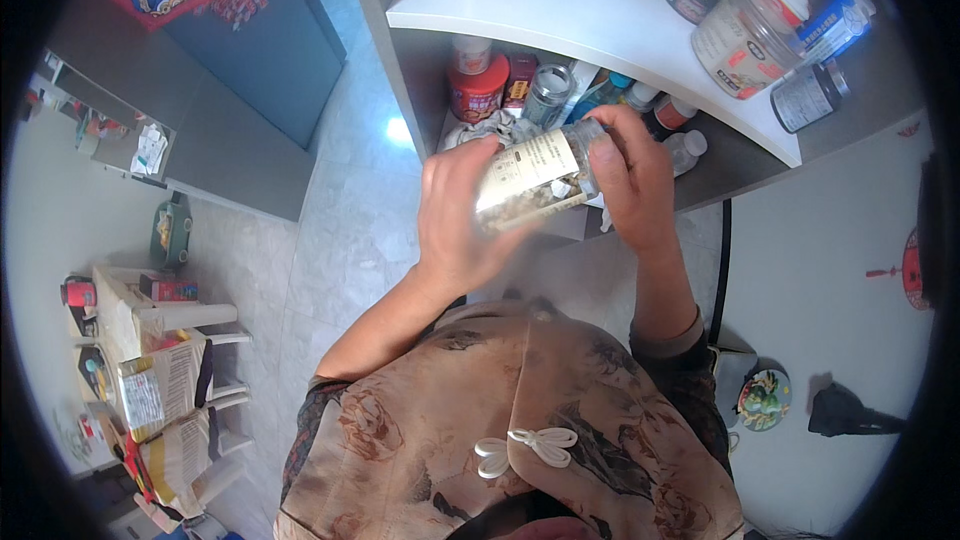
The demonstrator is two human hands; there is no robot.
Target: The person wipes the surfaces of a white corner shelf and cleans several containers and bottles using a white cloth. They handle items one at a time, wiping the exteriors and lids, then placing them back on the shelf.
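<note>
A clear jar (538,178) with a cream label and pale, lumpy dried contents lies tilted between my hands, in front of the shelf unit. My left hand (459,214) wraps around its base end. With thumb and fingers, my right hand (634,176) grips the other end, at the clear lid (586,136). The label bears small writing. My palms and fingers hide parts of the jar, and I cannot tell whether the lid is turned or loose.
Behind the jar, the lower shelf compartment holds a red tub (478,94), a glass jar (549,94) and several bottles. On the white upper shelf (555,4) stand a clear plastic tub (742,45) and a dark jar (806,97) near the edge. A table with chairs (225,334) is at left.
</note>
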